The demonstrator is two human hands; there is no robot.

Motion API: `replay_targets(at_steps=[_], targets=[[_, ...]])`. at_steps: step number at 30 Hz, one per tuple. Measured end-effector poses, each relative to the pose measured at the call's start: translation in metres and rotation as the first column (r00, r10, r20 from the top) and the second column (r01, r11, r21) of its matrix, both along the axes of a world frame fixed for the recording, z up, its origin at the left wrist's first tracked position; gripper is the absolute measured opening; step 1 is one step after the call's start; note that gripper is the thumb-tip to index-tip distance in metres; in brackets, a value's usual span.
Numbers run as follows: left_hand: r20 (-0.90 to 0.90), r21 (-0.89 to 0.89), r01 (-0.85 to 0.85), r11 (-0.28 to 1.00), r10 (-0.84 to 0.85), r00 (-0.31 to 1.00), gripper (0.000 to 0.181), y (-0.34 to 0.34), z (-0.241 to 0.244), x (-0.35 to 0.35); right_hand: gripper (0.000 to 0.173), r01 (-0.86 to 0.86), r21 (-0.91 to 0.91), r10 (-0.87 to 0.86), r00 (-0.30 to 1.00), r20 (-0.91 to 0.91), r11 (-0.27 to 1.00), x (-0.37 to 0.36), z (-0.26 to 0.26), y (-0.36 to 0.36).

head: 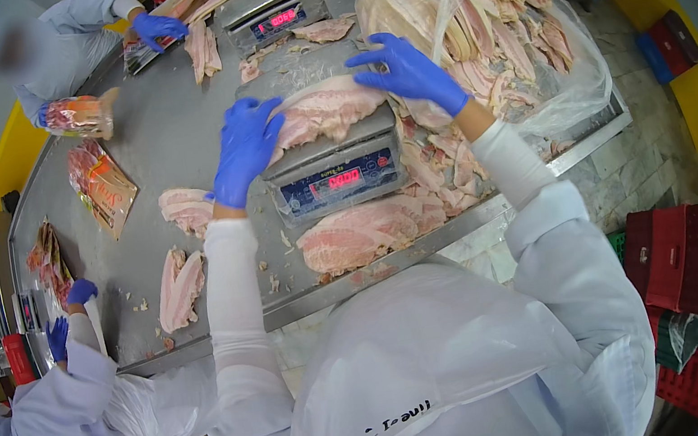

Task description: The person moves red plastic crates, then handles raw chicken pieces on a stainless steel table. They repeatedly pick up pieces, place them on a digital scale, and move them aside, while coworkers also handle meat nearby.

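A layered stack of pale raw bacon slices spans the platform of the near digital scale, whose red display is lit. My left hand, in a blue glove, has its fingers and thumb at the stack's left end. Over the right end is my right hand, also blue-gloved, its fingers spread and one fingertip at the meat's edge. Whether the slices rest fully on the platform is hard to see. Just in front of the scale, a bigger pile of bacon slices lies along the table's edge.
A large clear plastic bag of bacon slices stands right on the metal table. Behind is a second scale. Small bacon portions and a printed pack lie left. Two gloved co-workers stand at the table's left side.
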State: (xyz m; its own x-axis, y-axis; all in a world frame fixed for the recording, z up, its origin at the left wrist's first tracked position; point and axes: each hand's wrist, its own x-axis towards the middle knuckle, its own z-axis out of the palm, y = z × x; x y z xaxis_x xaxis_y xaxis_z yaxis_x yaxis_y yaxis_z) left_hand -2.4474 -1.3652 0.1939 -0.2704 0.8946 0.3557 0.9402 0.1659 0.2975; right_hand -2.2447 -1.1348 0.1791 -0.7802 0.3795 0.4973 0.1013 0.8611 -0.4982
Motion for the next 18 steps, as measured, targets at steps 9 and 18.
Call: replay_targets(at_steps=[9, 18], targets=[[0.463, 0.125, -0.033, 0.992, -0.029, 0.886, 0.031, -0.087, -0.049, -0.032, 0.028, 0.21, -0.069, -0.206, 0.976, 0.065, 0.975, 0.086, -0.034, 0.009], [0.445, -0.062, 0.1, 0.993, -0.062, 0.893, 0.042, 0.014, 0.011, -0.036, 0.043, -0.091, 0.039, 0.091, 0.996, -0.001, 0.995, -0.045, 0.009, -0.049]])
